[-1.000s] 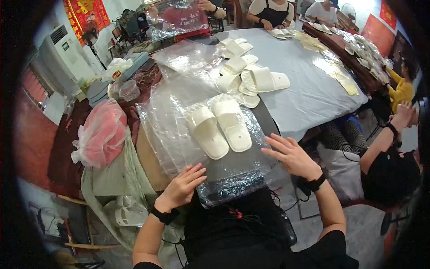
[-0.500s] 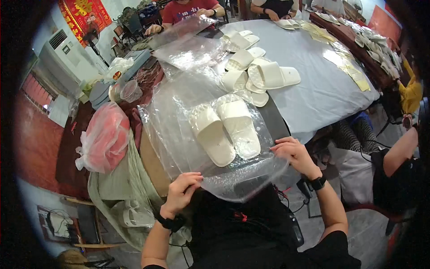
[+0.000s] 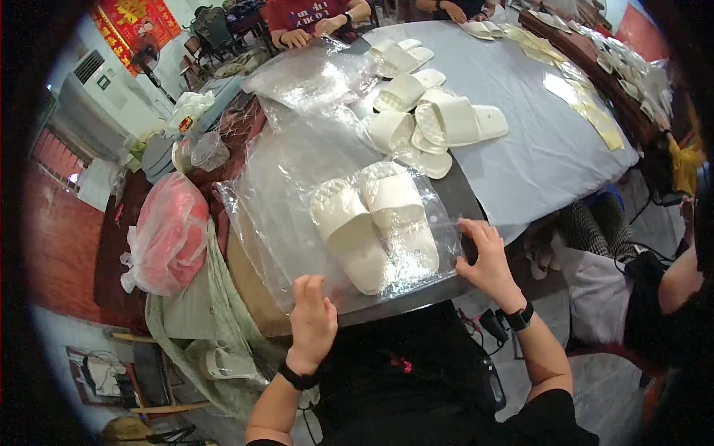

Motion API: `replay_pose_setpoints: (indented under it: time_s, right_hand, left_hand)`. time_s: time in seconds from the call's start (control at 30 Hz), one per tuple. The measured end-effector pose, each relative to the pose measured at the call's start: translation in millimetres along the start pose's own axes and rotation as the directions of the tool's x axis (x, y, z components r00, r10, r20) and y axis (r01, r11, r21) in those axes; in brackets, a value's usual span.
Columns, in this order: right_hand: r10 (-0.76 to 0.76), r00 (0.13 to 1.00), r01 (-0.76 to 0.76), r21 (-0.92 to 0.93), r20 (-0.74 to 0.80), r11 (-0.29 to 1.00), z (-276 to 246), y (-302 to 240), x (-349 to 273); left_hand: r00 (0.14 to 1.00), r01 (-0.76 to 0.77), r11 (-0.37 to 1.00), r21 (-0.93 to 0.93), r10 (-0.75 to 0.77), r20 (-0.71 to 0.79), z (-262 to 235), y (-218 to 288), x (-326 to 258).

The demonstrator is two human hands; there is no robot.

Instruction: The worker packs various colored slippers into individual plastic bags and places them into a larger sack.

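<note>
A pair of white slippers (image 3: 346, 230) lies side by side inside a clear plastic bag (image 3: 279, 201) near the table's front edge. The bag's near end is folded back over the slippers' heels. Beside the bag's lower left corner is my left hand (image 3: 311, 327), its fingers loosely bent and nothing seen in them. At the bag's right edge, my right hand (image 3: 489, 266) has thumb and fingers apart, the fingertips against the plastic. More white slippers (image 3: 450, 123) rest in a cluster just beyond the bag.
A grey-blue cloth (image 3: 520, 163) covers the table to the right. On the left sit a knotted plastic bag with red contents (image 3: 172, 234) and a clear tub (image 3: 210, 151). Across the table, a person in a red shirt (image 3: 297, 15) handles clear plastic. Another person's arm (image 3: 680, 282) shows at right.
The bag's near end, held out toward me by both hands before, is now folded over the slippers. My left hand has let go; the right hand's fingers have spread.
</note>
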State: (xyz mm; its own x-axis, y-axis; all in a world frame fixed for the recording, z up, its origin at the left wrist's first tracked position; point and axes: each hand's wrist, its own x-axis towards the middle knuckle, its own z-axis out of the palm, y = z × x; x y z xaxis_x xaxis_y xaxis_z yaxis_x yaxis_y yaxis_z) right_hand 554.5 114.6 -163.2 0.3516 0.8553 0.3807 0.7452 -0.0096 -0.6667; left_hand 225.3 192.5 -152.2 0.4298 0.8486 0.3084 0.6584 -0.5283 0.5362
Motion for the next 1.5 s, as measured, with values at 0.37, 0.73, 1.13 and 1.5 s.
replay_pose_setpoints:
  time_s: [0.37,0.73,1.13,1.5]
  right_hand:
    - [-0.038,0.966,0.065,-0.098,0.257,0.993,0.5,-1.7,10.2]
    - [-0.138,0.774,-0.310,0.559,0.619,0.769,-50.9,-106.9,-30.9]
    - [0.059,0.941,-0.251,0.571,0.333,0.782,28.0,7.7,18.6]
    - [0.071,0.940,-0.228,0.458,0.335,0.859,31.8,19.0,22.9]
  left_hand:
    - [0.871,-0.428,0.885,0.183,0.350,0.344,10.3,37.9,0.9]
    - [0.876,-0.461,0.885,0.060,0.465,-0.129,-11.6,25.9,-7.4]
    - [0.702,0.053,0.997,0.057,0.003,-0.712,-177.9,-36.7,-180.7]
    - [0.459,0.842,0.516,0.157,-0.533,-0.711,-203.6,-141.1,-252.0]
